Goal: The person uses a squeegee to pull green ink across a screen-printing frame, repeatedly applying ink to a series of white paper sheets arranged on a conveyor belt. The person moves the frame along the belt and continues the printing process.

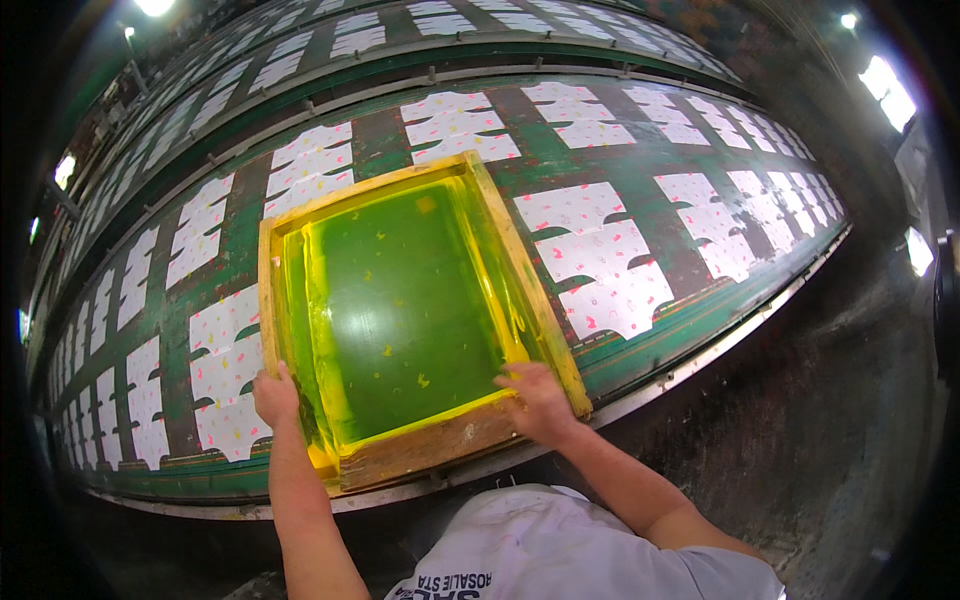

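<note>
A wooden screen printing frame [430,445] with a green mesh [410,310] lies slightly turned across the printing table in front of me. Thick yellow ink [325,330] coats its inner left side, and more runs down the right side. Small yellow motifs show in the mesh. My left hand [276,396] is closed round the left rail, close to the near corner. Over the near rail, towards the right corner, my right hand [540,402] is closed, its fingers reaching inside beside the yellow ink. What lies under the frame is hidden.
White cut fabric pieces [595,260] with small pink and yellow prints lie in rows on the long green table [640,345]. A metal rail [720,340] runs along its near edge. Beyond stands another table [290,60] with similar pieces. Dark floor [760,450] lies at the right.
</note>
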A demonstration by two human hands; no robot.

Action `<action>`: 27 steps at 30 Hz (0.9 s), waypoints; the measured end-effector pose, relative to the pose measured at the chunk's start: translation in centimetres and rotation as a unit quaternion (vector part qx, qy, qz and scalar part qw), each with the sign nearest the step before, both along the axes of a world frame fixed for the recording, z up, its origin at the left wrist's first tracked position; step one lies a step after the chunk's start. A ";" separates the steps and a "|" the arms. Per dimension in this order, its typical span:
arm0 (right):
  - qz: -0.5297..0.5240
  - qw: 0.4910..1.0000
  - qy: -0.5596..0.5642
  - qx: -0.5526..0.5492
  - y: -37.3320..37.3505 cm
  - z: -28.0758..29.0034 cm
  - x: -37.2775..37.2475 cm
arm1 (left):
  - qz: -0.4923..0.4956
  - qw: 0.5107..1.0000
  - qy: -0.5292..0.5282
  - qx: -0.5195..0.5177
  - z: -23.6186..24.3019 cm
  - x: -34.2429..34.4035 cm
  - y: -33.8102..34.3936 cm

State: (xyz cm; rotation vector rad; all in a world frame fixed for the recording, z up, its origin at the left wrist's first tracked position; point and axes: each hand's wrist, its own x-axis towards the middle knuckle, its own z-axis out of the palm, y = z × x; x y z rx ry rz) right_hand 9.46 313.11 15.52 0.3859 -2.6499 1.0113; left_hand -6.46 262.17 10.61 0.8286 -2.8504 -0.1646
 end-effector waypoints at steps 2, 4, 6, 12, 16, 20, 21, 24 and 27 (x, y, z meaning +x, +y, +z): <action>-0.088 0.995 0.019 0.038 3.4 -0.2 -2.2 | -0.013 1.000 0.027 0.007 -0.4 -0.1 -0.1; -0.132 0.988 -0.009 0.083 5.7 -0.4 -3.9 | -0.012 1.000 0.026 0.008 -0.6 -0.1 -0.4; -0.164 0.980 -0.075 0.089 6.8 -0.7 -5.2 | -0.004 1.000 0.007 0.001 -0.8 -0.2 -0.6; -0.235 0.947 -0.212 0.063 6.7 -1.7 -7.6 | 0.011 0.997 0.023 0.070 -0.2 -0.7 -0.9; -0.253 0.941 -0.204 0.100 6.4 -2.0 -8.3 | -0.010 0.984 0.039 0.171 -0.1 -0.5 -1.8; -0.245 0.952 -0.176 0.046 6.4 -2.2 -8.6 | -0.020 0.971 0.067 0.228 -1.0 -0.4 -3.0; -0.246 0.952 -0.180 0.037 6.4 -2.2 -8.5 | -0.018 0.970 0.068 0.234 -1.3 -0.4 -3.2; -0.242 0.957 -0.156 0.021 6.4 -1.7 -8.4 | -0.012 0.967 0.072 0.246 -1.7 -0.5 -3.8; -0.232 0.964 -0.128 0.006 6.5 0.1 -8.1 | -0.021 0.948 0.079 0.307 -1.3 -1.0 -4.3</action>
